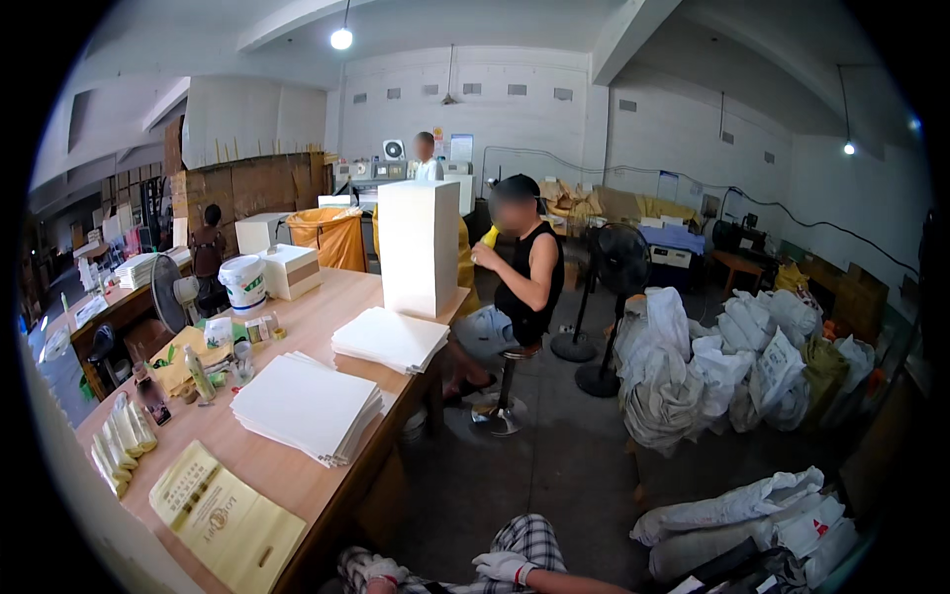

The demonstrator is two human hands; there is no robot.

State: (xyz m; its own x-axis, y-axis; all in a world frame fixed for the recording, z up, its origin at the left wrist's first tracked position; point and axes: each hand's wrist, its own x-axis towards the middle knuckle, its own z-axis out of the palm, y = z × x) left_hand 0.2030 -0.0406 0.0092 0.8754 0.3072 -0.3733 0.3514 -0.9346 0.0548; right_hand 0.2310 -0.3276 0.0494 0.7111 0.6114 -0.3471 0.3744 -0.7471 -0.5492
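My right hand (505,567), in a white glove, rests on my checked trousers (529,538) at the lower edge. Its fingers lie loosely over the knee and hold nothing. My left hand (381,571), gloved too, lies on the other leg, partly cut off by the lower edge; it looks loosely open, with nothing visible in it. Nearest on the wooden table (332,493) is a pale yellow printed bag (226,520). Beyond it sit a stack of white sheets (302,404), a second stack (391,339) and a tall white block (421,247).
Rolled yellow packets (121,441), a green-capped bottle (198,374), a white bucket (242,285) and a box (290,270) stand along the table. A person (529,272) sits on a stool beyond it. Black fans (621,259) and white sacks (663,366) stand right; more sacks (737,505) lie nearer.
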